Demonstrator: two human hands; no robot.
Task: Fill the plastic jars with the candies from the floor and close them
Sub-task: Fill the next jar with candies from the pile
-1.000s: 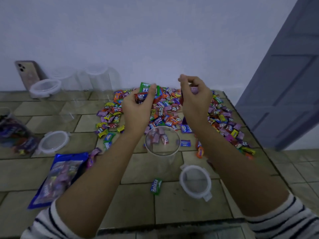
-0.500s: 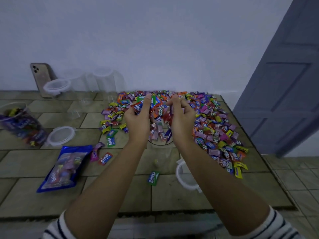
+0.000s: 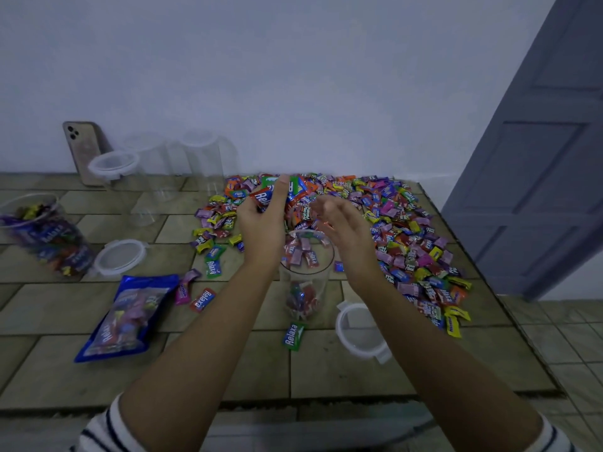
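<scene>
A clear plastic jar (image 3: 305, 288) stands on the tiled floor between my forearms, with a few candies at its bottom. My left hand (image 3: 262, 228) hovers over its left rim and grips a bunch of wrapped candies, a red one showing at the fingers. My right hand (image 3: 342, 228) is over the right rim, blurred, fingers spread and nothing visible in it. Behind and to the right lies the big pile of colourful candies (image 3: 401, 236). The jar's white-rimmed lid (image 3: 359, 329) lies to its right. A green candy (image 3: 293, 336) lies in front of the jar.
A jar full of candies (image 3: 45, 236) stands far left, a loose lid (image 3: 120, 257) beside it. A blue candy bag (image 3: 125, 316) lies at left front. Empty jars (image 3: 176, 168) and a phone (image 3: 83, 148) stand by the wall. A grey door (image 3: 538, 177) is at right.
Both hands came back from the pile to above the jar. My right hand opened and more candies now lie in the jar. The camera tilted, shifting the scene.
</scene>
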